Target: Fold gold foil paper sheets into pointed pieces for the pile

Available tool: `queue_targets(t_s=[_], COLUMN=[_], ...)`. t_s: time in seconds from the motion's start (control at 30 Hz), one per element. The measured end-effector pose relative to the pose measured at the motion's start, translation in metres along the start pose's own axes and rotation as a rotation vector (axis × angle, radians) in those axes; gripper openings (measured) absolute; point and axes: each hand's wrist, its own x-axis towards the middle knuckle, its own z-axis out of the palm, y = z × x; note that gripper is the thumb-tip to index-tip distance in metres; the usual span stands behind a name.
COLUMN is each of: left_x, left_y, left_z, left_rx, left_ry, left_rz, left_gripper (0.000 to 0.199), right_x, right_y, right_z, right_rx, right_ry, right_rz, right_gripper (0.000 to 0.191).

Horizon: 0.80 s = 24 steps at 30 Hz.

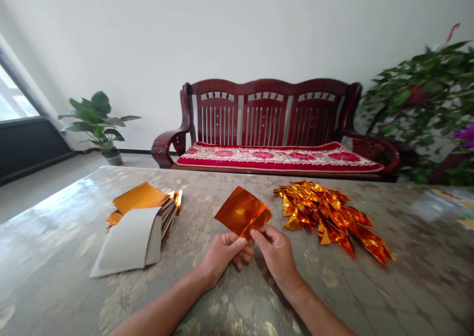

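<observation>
Over the middle of the desk [48,257] we have a sheet of gold-orange foil [242,211], lifted just off the surface and turned like a diamond. Its longer diagonal runs roughly left to right, with one corner pointing toward the desk's far edge. It's mirror-shiny, and we can see a crease or flap along its lower right side. Our right hand [276,252] is pinching the near edge between thumb and fingers, while our left hand [222,257] is curled closed just beside it, thumb pressed against the lower edge. Off to the right, toward the far edge, sits a loose heap of folded foil pieces [328,217]. Toward the left side of the desk, we've got a stack of foil sheets [140,198] with a pale paper cover [124,242] folded over it. Past the far edge stands a dark red wooden bench [266,114] with a red floral cushion [277,158].
</observation>
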Motion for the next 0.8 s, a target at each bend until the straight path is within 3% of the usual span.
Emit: queue_targets(t_s=[0.1,0.13,0.23,0.27,0.33,0.43,0.53,0.7,0.8], left_x=[-0.006,-0.010,-0.023,-0.027,-0.031,-0.030,-0.023,-0.013,-0.008], left_y=[-0.001,0.000,0.003,0.005,0.008,0.012,0.016,0.012,0.008], left_z=[0.001,0.001,-0.004,-0.006,-0.011,-0.016,-0.021,-0.031,-0.037], left_rx=[0.338,0.476,0.785,0.874,1.057,1.270,1.334,1.181,1.127], left_ry=[0.067,0.110,0.165,0.171,0.233,0.355,0.378,0.338,0.317], left_rz=[0.089,0.213,0.780,0.917,1.061,1.048,0.984,1.008,0.938], left_gripper=[0.039,0.036,0.018,0.017,0.028,0.035,0.025,0.020,0.021], right_x=[0.003,0.004,0.005,0.004,0.001,-0.004,-0.006,-0.006,-0.006], right_y=[0.001,0.000,-0.006,-0.008,-0.014,-0.018,-0.018,-0.018,-0.017], right_z=[-0.010,-0.013,-0.021,-0.022,-0.021,-0.016,-0.013,-0.021,-0.026], right_rx=[-0.270,-0.398,-0.773,-0.860,-0.978,-1.050,-1.071,-0.998,-0.950], right_ry=[0.128,0.140,0.112,0.094,0.046,-0.001,-0.035,0.007,0.014], right_rz=[-0.243,-0.352,-0.563,-0.596,-0.627,-0.665,-0.687,-0.720,-0.775], right_gripper=[0.024,0.022,0.017,0.016,0.014,0.017,0.018,0.015,0.015])
